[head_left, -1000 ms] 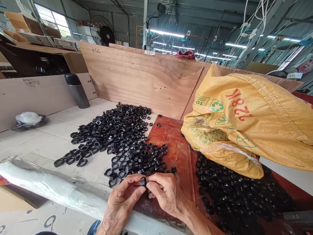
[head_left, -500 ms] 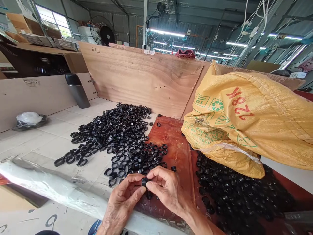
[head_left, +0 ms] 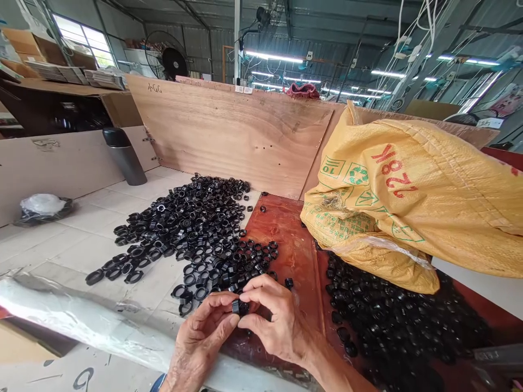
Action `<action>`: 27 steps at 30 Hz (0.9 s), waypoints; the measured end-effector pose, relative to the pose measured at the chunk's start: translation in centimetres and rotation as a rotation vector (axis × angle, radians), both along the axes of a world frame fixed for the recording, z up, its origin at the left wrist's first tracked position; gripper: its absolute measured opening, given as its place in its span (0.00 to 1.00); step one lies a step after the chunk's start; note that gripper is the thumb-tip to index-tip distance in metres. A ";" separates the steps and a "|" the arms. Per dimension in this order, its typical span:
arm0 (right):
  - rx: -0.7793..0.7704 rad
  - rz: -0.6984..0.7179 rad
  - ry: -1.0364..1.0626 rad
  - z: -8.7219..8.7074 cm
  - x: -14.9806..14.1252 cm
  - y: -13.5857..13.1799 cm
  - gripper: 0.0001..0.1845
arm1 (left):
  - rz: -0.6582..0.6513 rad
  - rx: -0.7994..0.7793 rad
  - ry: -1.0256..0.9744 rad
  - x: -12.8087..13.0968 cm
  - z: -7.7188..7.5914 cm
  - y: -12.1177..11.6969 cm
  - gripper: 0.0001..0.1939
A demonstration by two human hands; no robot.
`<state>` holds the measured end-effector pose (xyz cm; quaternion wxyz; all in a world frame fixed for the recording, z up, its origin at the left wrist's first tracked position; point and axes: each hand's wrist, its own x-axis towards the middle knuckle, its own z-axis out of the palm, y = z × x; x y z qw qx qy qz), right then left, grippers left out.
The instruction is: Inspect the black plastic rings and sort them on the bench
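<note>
A small black part is held in the near middle of the scene, between the fingertips of the left hand and the right hand, over the near end of the worktop's red-brown section. By the left grip it is pinched from the left, index finger on the far side and thumb on the near side, with no gap seen beyond the part's own thickness. By the right grip it is met from the right, thumb and index finger set around its other end. The part is thus placed directly right of the left grip and directly left of the right grip, so neither hand can be called nearer. Its axis seems to be laid left to right, from 1 hand to the other, but much is covered by fingers; whether 1 piece or 2 joined pieces are held cannot be told. Both wrists are angled inward, from near left and near right, with fingers bent. Beyond the hands, to the far left, black rings are heaped; to the right, dark pieces are spread beside a yellow sack.
</note>
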<state>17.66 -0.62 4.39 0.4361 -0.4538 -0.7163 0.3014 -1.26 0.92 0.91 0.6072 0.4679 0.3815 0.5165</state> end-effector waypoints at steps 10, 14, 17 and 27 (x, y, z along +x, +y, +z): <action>-0.016 0.002 -0.007 1.2 -0.2 -0.3 0.14 | 0.077 -0.119 -0.083 1.0 1.8 -1.1 0.16; -0.057 -0.014 0.025 1.4 -0.4 -0.5 0.12 | 0.016 -0.073 -0.066 0.5 1.1 -0.6 0.14; -0.101 -0.028 0.038 1.1 -0.5 -0.5 0.09 | -0.043 -0.034 -0.063 0.1 0.6 -0.2 0.12; -0.135 -0.060 0.010 0.5 -0.2 -0.2 0.05 | -0.001 0.078 -0.037 0.3 0.2 -0.2 0.09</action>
